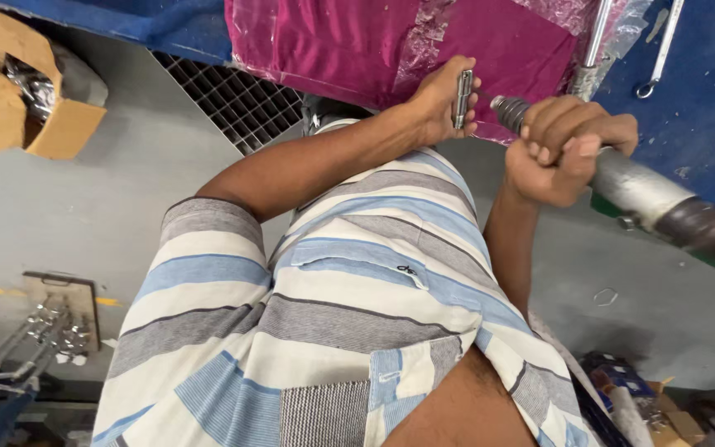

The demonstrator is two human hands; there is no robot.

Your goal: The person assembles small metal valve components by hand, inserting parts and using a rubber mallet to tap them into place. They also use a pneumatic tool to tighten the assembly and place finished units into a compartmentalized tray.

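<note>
From the head view, the picture is turned so that the person's own body is filling the lower middle, in a short-sleeved shirt with blue, grey and white stripes (333,331), and both arms are reaching up and away toward a blue work surface (705,108) running along the top edge. The left hand (444,99) is curling its fingers around a small flat silver metal tool (463,99), pinching it upright between thumb and fingers, just beside the ribbed tip of a long grey metal cylinder (647,194). The right hand (568,153) is wrapping tightly around that cylinder near its ribbed, threaded-looking end, fingers pressed together in a fist, while the thick, darker far end of the cylinder is sticking out toward the right edge. Behind both hands, a magenta cloth under crinkled clear plastic sheeting (490,41) is lying on the surface. A silver ring spanner (659,54) is resting on the blue surface, well apart from the hands. Farther off, a dark metal floor grate (233,99) is sitting in the grey floor, an open brown cardboard box (26,91) is holding shiny metal parts, and a cluster of chrome metal fittings (43,331) is lying at the left.
</note>
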